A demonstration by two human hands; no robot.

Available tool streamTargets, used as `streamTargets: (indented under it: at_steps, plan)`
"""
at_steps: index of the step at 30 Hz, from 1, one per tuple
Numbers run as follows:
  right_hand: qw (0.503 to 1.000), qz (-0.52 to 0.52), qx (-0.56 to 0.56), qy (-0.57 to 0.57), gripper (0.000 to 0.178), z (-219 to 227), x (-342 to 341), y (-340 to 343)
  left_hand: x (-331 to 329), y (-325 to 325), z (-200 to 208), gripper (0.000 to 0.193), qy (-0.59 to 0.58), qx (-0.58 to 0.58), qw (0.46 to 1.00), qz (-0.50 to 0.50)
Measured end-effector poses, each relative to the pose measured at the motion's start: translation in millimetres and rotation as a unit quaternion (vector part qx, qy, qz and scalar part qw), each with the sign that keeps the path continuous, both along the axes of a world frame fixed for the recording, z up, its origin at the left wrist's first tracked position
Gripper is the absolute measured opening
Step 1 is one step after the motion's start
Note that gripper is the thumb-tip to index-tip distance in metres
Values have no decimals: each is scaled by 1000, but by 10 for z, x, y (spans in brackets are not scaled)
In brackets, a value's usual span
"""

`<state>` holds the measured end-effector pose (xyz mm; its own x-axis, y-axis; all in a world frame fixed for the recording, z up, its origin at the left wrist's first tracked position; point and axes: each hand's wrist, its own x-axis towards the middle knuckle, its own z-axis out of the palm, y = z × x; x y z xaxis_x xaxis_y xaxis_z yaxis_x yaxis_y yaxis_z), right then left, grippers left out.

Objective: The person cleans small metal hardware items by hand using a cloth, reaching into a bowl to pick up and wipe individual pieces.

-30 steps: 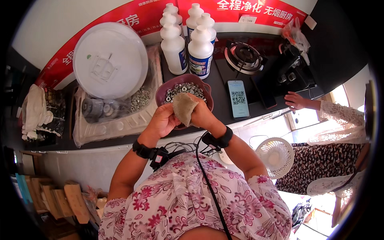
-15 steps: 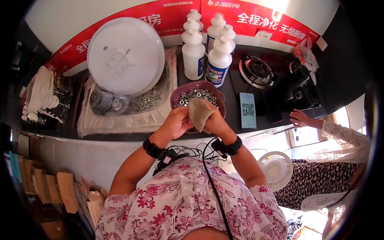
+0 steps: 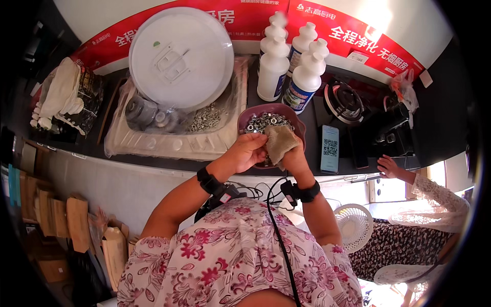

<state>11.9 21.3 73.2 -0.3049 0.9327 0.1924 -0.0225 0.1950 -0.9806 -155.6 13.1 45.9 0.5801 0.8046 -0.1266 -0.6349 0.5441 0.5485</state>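
A brown cloth (image 3: 281,144) hangs in my right hand (image 3: 296,157), whose fingers are wrapped round its right side. My left hand (image 3: 247,153) is closed in a pinch at the cloth's left edge; whether a small piece sits between its fingertips cannot be made out. Both hands are over the near part of a maroon bowl (image 3: 302,128). Metal nuts (image 3: 265,122) fill the bowl's far side, while the cloth and hands hide the near side. More nuts (image 3: 204,118) lie in a plastic-wrapped sink (image 3: 169,148) to the left.
A large round white lid (image 3: 181,59) leans over the sink. White bottles (image 3: 272,77) stand behind the bowl. To the right are a lit phone (image 3: 330,148), a gas burner (image 3: 343,102) and another person's hand (image 3: 388,167). Pale gloves (image 3: 64,94) lie far left.
The whole view has shifted, so the counter things appear further right. Relative to the bowl, the cloth and right hand have moved slightly right, uncovering more nuts. The left hand stays pinched beside the cloth.
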Motion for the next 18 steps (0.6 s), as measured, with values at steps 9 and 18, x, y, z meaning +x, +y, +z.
streamTargets:
  at_steps: [9,18]
  plan:
    - [997,30,54,-48,37,132,-33,-35,60,-35,84,18,23,-30,998,52]
    - [999,8,27,-23,35,74,-43,-28,78,-21,58,21,53,-55,996,47]
